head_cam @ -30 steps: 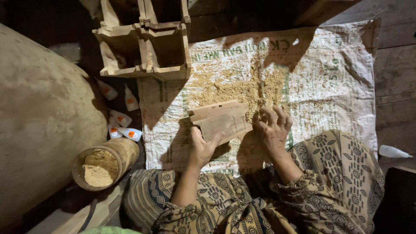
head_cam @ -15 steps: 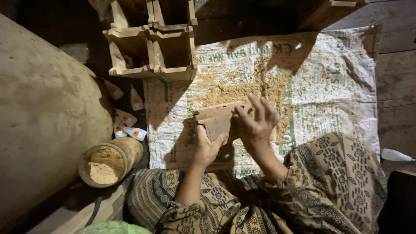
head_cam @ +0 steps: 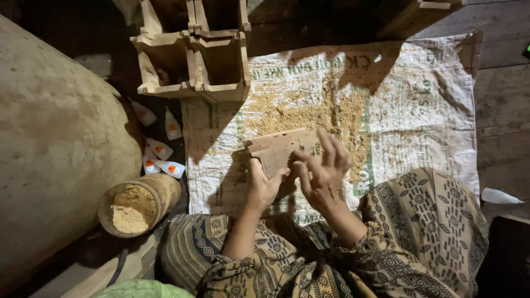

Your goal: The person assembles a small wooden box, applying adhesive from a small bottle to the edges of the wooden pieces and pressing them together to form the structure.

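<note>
A large rounded mass [head_cam: 52, 149] with a rough, dusty tan surface fills the left side. Next in size is one woven plastic sack [head_cam: 419, 110], white with green print, spread flat on the plank floor [head_cam: 502, 94] and strewn in its middle with coarse yellow-brown sawdust [head_cam: 309, 110]. At the sack's upper left corner stands a cluster of four open wooden box moulds [head_cam: 193, 55], square-walled and crusted with the same dust. One round tin [head_cam: 138, 204] lies tilted beside the person's patterned knee, part full of pale powder. About five small white sachets [head_cam: 160, 149] with orange marks lie between the tin and the moulds. The flat, brown, slab-like block [head_cam: 279, 149] sits over the sack's lower middle; the left hand [head_cam: 264, 185] grips its near edge, thumb on top, fingers curled under. The right hand [head_cam: 323, 171] hovers loosely open at the block's right end, fingers spread, holding nothing that can be seen. Half a second before, the right hand lay pressed further over the block's top.
</note>
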